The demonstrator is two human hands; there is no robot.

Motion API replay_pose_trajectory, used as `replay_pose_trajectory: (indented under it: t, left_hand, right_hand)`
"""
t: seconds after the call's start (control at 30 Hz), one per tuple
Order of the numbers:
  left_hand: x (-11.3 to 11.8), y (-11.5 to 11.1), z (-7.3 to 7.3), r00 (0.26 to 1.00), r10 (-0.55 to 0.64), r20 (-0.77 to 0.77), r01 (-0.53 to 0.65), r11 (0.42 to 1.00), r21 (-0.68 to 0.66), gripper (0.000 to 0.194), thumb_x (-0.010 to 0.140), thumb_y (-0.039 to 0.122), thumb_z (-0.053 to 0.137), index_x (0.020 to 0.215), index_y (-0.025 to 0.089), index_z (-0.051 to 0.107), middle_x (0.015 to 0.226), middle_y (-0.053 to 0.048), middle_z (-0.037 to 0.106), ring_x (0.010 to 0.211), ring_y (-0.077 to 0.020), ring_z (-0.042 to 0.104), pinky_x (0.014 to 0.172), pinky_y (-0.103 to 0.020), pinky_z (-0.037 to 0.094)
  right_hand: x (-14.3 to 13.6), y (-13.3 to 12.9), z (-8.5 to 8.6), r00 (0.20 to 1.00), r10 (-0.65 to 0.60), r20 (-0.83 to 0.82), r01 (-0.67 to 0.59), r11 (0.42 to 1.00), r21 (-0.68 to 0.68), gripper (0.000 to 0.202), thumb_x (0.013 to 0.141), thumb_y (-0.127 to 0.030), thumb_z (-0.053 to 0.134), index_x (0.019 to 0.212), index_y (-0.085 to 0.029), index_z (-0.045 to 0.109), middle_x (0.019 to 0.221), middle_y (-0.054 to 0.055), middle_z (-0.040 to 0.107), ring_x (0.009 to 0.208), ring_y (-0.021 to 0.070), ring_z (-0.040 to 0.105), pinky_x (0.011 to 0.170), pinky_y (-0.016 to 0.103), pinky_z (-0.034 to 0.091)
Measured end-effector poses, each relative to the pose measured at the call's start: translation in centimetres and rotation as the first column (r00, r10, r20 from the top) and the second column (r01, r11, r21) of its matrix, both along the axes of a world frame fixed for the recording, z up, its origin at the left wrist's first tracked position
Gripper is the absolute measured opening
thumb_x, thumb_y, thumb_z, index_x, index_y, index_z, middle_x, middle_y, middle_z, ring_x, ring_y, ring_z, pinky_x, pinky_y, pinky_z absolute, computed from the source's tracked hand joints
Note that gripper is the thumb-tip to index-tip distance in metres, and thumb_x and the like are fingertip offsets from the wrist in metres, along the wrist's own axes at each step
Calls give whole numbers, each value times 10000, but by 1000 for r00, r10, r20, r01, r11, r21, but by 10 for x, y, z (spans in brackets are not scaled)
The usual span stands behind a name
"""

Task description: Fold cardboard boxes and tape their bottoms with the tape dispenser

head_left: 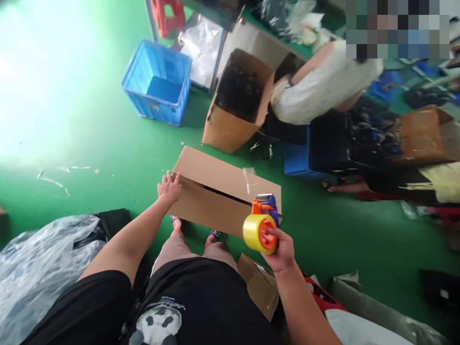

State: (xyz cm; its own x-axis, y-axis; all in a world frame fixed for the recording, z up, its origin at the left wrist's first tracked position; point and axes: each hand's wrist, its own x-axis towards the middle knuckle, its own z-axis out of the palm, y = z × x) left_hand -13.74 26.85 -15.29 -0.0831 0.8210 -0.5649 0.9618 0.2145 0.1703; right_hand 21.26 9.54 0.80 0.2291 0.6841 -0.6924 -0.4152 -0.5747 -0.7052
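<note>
In front of my legs a long cardboard box (208, 206) stands on the green floor. Its two top flaps are folded in, with a narrow dark gap between them. My left hand (170, 187) lies on the box's left end with its fingers spread. My right hand (280, 249) is closed around a tape dispenser (264, 211) with an orange and blue frame and a yellow roll, held over the box's right end. A piece of clear tape (250, 179) sticks to the far flap near the dispenser.
Beyond the box stand a blue crate (158, 105) and an open carton (230, 127) of black items. A seated person (319, 96) is at the upper right beside dark bins. Plastic-wrapped goods (46, 258) lie at my left, flattened cardboard (259, 282) by my right leg.
</note>
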Motion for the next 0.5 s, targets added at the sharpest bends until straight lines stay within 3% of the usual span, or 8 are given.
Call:
replay_pose_trajectory:
  t: [0.1,0.17,0.2,0.27,0.33,0.37,0.4,0.5]
  left_hand:
    - [12,-2,44,994,83,70,-89,992,89,706,993,285,536,1689,197,462,1839,-204,212,1661,-426,293,1296,-601,332]
    - [23,-9,83,936,202,288,-241,965,106,648,983,291,556,1621,178,551,1773,-206,385,1627,-402,379,1305,-557,344]
    - [29,-15,105,847,270,457,-330,943,54,604,996,326,547,1580,179,590,1701,-203,500,1576,-385,464,1281,-538,387]
    - [43,-30,148,502,384,775,-405,896,-182,563,1026,444,531,1520,192,631,1518,-191,678,1413,-352,634,1177,-509,500]
    - [60,-46,187,118,466,877,-264,866,-424,612,1018,572,581,1505,205,633,1392,-186,751,1264,-330,721,1075,-477,555]
    - [70,-54,203,-5,501,865,-153,855,-496,646,1000,615,626,1502,207,634,1344,-185,771,1215,-323,738,1050,-466,559]
    - [80,-61,218,-73,535,842,-44,841,-539,668,983,639,668,1489,203,643,1285,-181,789,1173,-315,749,1037,-456,556]
    - [107,-72,247,-136,581,803,150,813,-563,632,963,625,743,1405,177,690,1092,-150,816,1037,-283,774,976,-424,566]
  right_hand:
    - [-14,-11,27,995,52,-81,-47,997,58,228,782,-419,740,754,-198,690,544,3,583,464,182,545,502,350,554]
    - [-20,-19,44,981,96,-169,-82,993,90,240,771,-410,731,686,-206,640,516,-13,533,449,159,512,487,310,518]
    - [-21,-23,51,968,129,-217,-108,988,108,250,765,-407,730,664,-207,621,514,-15,526,447,151,506,485,294,502]
    - [-20,-32,62,932,193,-305,-150,976,160,233,742,-389,736,659,-203,623,520,-12,540,452,140,506,487,270,480]
    - [-15,-38,68,896,243,-372,-166,960,226,164,704,-350,738,717,-197,683,543,-7,583,467,139,521,507,264,487]
    - [-13,-40,70,879,263,-397,-168,952,257,157,682,-325,735,770,-195,722,575,-1,621,490,144,545,530,267,503]
    - [-10,-42,70,864,282,-416,-170,943,285,203,662,-303,728,833,-197,757,624,8,667,525,153,579,559,273,520]
    - [-4,-44,71,830,337,-444,-189,920,344,410,618,-264,711,1013,-206,806,803,38,771,659,187,668,638,290,550]
